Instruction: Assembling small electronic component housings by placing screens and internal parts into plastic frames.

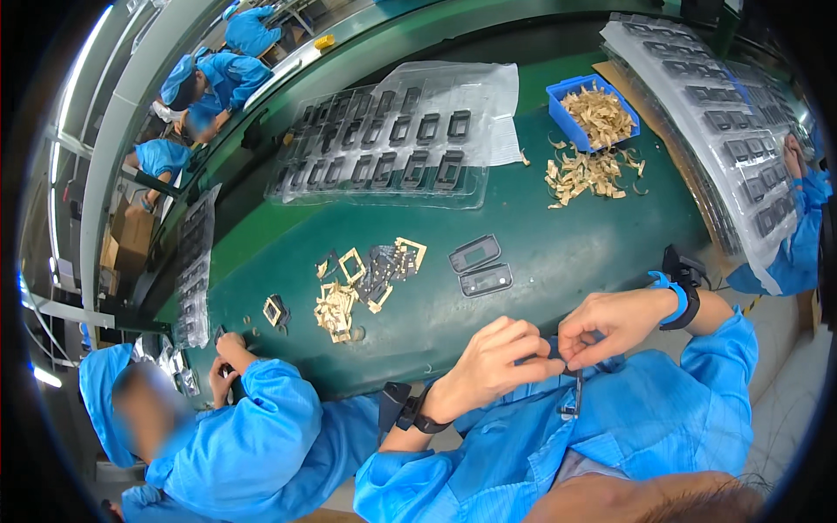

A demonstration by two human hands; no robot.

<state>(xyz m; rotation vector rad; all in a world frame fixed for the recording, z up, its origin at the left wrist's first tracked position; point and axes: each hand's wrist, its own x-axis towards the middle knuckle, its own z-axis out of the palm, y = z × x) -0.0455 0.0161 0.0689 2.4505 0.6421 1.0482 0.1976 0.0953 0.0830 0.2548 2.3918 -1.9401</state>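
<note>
Green worktop (584, 240); right hand (615, 321) pinched slim dark piece (578, 392), long axis running chestward; left hand's (490, 366) grip indiscernible.

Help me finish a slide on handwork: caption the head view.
Bare left hand and right hand close together at a green worktable, with two dark rectangular plastic pieces lying beyond.

A blue-clad co-worker (240, 436) occupies the near left. A brown cardboard box (132, 228) stands at the far left.
</note>
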